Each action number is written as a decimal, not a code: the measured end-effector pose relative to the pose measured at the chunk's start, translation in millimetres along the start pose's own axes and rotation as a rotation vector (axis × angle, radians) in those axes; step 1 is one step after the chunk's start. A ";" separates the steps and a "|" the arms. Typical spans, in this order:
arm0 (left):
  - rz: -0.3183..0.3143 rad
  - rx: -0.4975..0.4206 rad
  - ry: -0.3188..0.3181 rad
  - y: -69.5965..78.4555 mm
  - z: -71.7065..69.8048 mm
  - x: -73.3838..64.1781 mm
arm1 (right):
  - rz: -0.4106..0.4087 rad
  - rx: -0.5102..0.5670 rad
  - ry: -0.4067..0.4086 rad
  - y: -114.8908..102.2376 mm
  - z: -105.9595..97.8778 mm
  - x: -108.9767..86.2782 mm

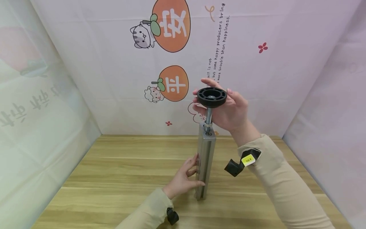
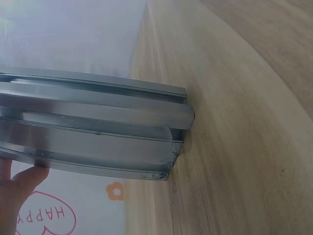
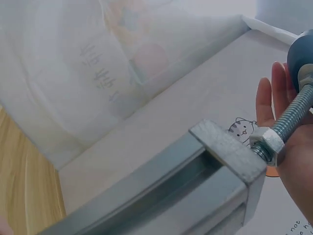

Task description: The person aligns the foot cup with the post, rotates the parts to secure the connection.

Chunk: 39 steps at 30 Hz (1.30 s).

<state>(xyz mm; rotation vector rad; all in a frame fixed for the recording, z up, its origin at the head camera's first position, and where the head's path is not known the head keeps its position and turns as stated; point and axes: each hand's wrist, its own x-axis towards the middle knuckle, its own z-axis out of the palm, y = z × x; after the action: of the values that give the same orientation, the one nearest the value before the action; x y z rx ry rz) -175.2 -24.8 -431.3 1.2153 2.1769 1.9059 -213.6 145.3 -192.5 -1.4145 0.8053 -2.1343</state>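
A silver aluminium profile (image 1: pixel 206 159) stands upright on the wooden table. My left hand (image 1: pixel 183 178) grips its lower part, thumb on the near side and fingers on the left. The left wrist view shows the grooved profile (image 2: pixel 98 117) reaching the tabletop. From its top end rises a threaded bolt (image 3: pixel 293 115) with a hex nut (image 3: pixel 268 144) near the end plate. A round black foot (image 1: pixel 212 103) sits on the bolt. My right hand (image 1: pixel 228 111) is around the foot, fingers extended and spread behind it, thumb by the rim; whether they touch it is unclear.
The wooden tabletop (image 1: pixel 114 178) spreads around the profile. A white printed sheet (image 1: pixel 120 79) hangs at the back, with pale sheets (image 1: pixel 34 111) at both sides. A black wrist mount (image 1: pixel 237 163) sticks out from the right sleeve.
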 end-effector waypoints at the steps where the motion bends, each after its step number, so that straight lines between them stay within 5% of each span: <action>1: 0.002 0.001 0.000 0.0 -0.1 0.2 | -0.001 0.024 0.000 0.4 0.1 0.4; 10: 0.021 0.002 0.001 0.0 0.2 -0.2 | -0.015 0.105 0.127 -0.4 6.6 3.9; 19: 0.019 0.001 0.009 -1.8 -0.4 -0.7 | -0.084 0.114 0.116 1.4 9.7 5.1; 28: -0.003 -0.008 0.012 -0.4 1.6 -0.4 | -0.112 -0.090 0.218 -0.4 8.4 -0.7; 39: 0.011 -0.006 0.011 0.1 1.2 -0.7 | -0.170 -0.400 0.235 -3.9 3.9 -2.3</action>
<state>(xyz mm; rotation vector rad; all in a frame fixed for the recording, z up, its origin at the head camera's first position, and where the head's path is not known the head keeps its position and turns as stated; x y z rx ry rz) -174.1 -24.2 -431.9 1.2217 2.1733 1.9261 -209.3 148.7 -190.2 -1.4799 1.3029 -2.3961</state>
